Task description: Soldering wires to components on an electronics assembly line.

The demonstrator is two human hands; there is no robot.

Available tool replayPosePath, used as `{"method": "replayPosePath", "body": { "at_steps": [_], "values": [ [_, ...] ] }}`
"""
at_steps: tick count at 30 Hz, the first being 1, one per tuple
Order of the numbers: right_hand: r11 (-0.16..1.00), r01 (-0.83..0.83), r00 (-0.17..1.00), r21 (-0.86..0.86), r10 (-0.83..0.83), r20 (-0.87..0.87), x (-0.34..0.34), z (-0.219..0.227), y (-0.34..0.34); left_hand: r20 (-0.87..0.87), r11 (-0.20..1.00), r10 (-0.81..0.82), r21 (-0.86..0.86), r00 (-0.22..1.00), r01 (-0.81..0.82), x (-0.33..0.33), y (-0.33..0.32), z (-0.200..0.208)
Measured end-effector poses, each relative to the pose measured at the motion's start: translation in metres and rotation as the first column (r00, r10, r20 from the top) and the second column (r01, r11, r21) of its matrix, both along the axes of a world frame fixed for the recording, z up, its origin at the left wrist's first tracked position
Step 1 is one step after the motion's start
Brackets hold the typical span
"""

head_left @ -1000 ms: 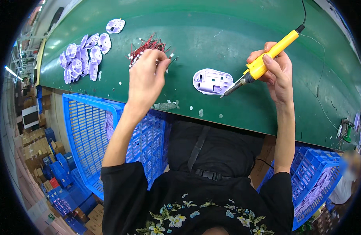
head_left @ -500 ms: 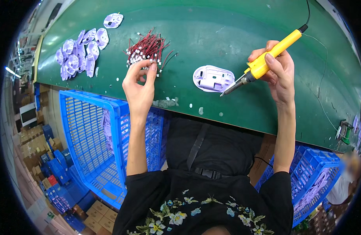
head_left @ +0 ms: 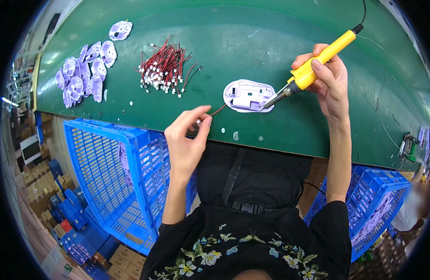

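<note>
My right hand (head_left: 328,79) grips a yellow soldering iron (head_left: 321,61) with a solder wire feed beside its tip. The iron points down-left, its tip over the right part of a pale lilac computer mouse shell (head_left: 245,88) lying on the bench. Whether the tip touches the plastic I cannot tell. Between thumb and fingers my left hand (head_left: 190,133) pinches a red connector wire (head_left: 218,110), its white plug partly hidden by the fingers. The wire's free end reaches the shell's left edge. Behind that hand lies a pile of red and black connector wires (head_left: 166,65) with white plugs.
Several lilac mouse shells (head_left: 77,80) are heaped at the far left of the green bench (head_left: 210,42), with a single shell (head_left: 120,30) behind them. Blue crates (head_left: 131,177) stand below the bench at both sides. A solder spool holder (head_left: 411,148) sits at the right.
My left hand has come away from the wire pile, moving right and nearer with one wire. The soldering iron has shifted slightly left, its tip now over the shell.
</note>
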State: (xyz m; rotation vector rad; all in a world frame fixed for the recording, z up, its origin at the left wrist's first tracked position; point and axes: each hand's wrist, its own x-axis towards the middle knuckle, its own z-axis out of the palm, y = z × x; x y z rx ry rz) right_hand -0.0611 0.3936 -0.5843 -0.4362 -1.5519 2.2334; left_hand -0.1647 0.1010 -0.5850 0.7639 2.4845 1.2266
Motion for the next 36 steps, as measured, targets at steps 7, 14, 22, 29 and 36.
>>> {"method": "replayPosePath", "body": {
  "at_steps": [7, 14, 22, 29, 36],
  "values": [
    [0.999, 0.000, 1.000, 0.034, 0.000, -0.002, 0.001, -0.001, -0.009, -0.117, 0.999, -0.004, 0.032, 0.993, 0.008, 0.006, -0.004, -0.007],
    [0.993, -0.059, 0.998, 0.102, 0.056, 0.034, -0.020, 0.019, -0.030, 0.116, 0.974, 0.087, 0.197, 0.989, -0.109, 0.016, -0.010, -0.016],
    [0.985, -0.068, 0.996, 0.161, 0.057, 0.068, -0.051, 0.019, -0.036, 0.116, 0.954, 0.145, 0.248, 0.983, -0.170, 0.021, -0.010, -0.020],
    [0.989, -0.073, 0.994, 0.130, 0.061, 0.093, -0.046, 0.004, -0.045, 0.021, 0.967, 0.124, 0.221, 0.992, -0.126, 0.021, -0.013, -0.028],
    [0.989, -0.037, 0.996, 0.141, 0.024, 0.091, -0.043, 0.005, -0.048, 0.002, 0.970, 0.111, 0.220, 0.994, -0.109, 0.021, -0.011, -0.027]
  ]
}}
